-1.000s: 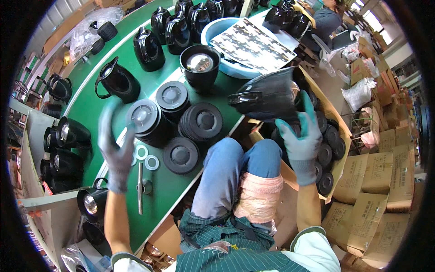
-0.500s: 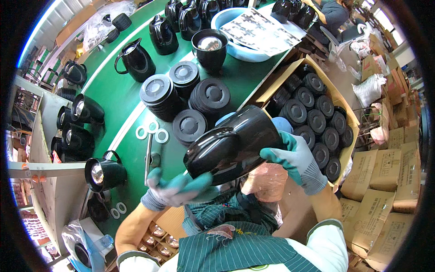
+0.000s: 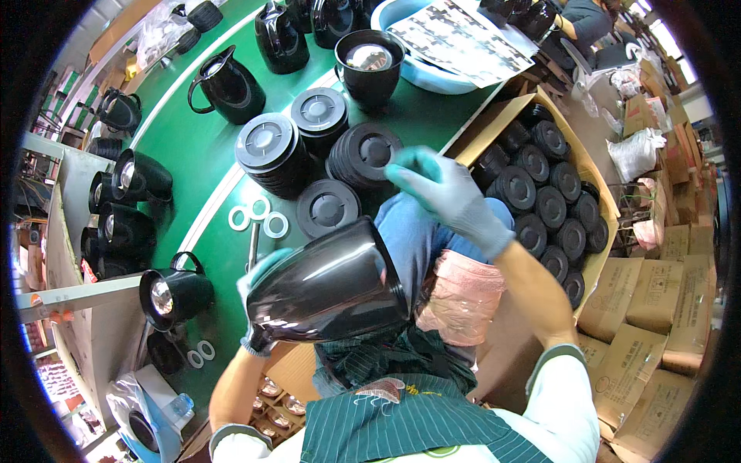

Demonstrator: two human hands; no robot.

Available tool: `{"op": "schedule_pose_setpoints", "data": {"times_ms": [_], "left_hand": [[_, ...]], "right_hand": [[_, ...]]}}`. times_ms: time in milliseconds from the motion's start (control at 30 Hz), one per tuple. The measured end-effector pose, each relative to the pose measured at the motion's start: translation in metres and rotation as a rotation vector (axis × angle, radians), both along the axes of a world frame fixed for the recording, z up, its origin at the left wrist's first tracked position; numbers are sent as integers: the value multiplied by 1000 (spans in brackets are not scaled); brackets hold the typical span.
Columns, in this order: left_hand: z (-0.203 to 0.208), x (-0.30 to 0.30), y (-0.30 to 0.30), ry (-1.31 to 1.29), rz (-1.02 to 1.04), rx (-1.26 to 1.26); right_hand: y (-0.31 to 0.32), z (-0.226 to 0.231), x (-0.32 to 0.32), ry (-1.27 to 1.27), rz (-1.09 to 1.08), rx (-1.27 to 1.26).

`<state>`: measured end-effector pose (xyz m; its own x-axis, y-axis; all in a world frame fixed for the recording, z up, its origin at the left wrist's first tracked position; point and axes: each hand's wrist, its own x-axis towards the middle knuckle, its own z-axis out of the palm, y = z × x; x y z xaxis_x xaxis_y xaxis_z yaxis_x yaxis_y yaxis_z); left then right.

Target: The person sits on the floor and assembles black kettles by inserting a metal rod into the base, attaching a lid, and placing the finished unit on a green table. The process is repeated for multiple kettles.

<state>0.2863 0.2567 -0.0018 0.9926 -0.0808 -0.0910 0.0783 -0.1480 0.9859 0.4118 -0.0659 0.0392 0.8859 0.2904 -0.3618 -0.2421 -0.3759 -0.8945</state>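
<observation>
A glossy black jug [image 3: 328, 285] lies tilted on its side above my lap, its wide end to the right. My left hand [image 3: 261, 289] grips its narrower end, with most of the fingers hidden behind the body. Apart from the jug, my right hand [image 3: 444, 189] hovers at the edge of a stack of black round lids [image 3: 370, 154]; its fingers are loosely bent and nothing shows in them. Both hands wear grey gloves with green fingers. Beside that stack stand more stacked discs, one with a grey top [image 3: 266, 143], and a nearer black lid [image 3: 328, 208].
A cardboard box [image 3: 532, 100] of black lids stands at the right. On the green table [image 3: 177, 116] are several black jugs [image 3: 228, 85], white rings [image 3: 275, 224] and a blue basin [image 3: 440, 81] under a patterned sheet. Brown cartons [image 3: 629, 363] fill the far right.
My right hand has let go of the jug's wide end and moved up toward the lid stacks. The jug has swung down and left in my left hand.
</observation>
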Motion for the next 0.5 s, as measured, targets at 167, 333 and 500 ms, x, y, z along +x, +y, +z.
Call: {"op": "schedule_pose_setpoints", "data": {"times_ms": [167, 333, 500], "left_hand": [[-83, -25, 2, 347, -122, -416], [-101, -29, -1, 350, -141, -422], [-86, -9, -17, 304, -244, -399]], "right_hand": [[53, -90, 52, -572, 87, -807], [44, -75, 50, -750, -13, -638], [18, -10, -32, -383, 231, 631]]}}
